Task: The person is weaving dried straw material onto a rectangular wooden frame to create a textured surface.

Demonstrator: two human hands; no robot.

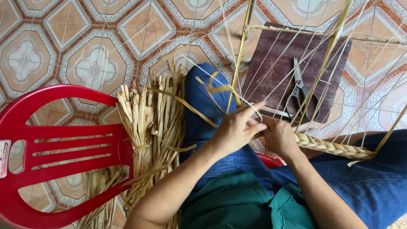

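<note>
A straw braid [335, 147] is being worked over the lap by two bare hands.

The braid is pale tan, plaited from flat dried strips into a thick rope; its long axis runs from the hands out toward the right, dipping slightly, and it is laid across the blue-jeaned thigh. The left hand [235, 129] is closed with its fingers pinching loose strips at the braid's near end, while the right hand [280, 135] is curled around the same end, touching the left. Thin strands and yellow canes [238, 57] are fanned upward from the hands. A bundle of dried strips [146, 127] is leaned against a red plastic chair [51, 140] at the left. Scissors [299, 91] are laid on a dark brown board [275, 55] on the tiled floor [93, 42].
</note>
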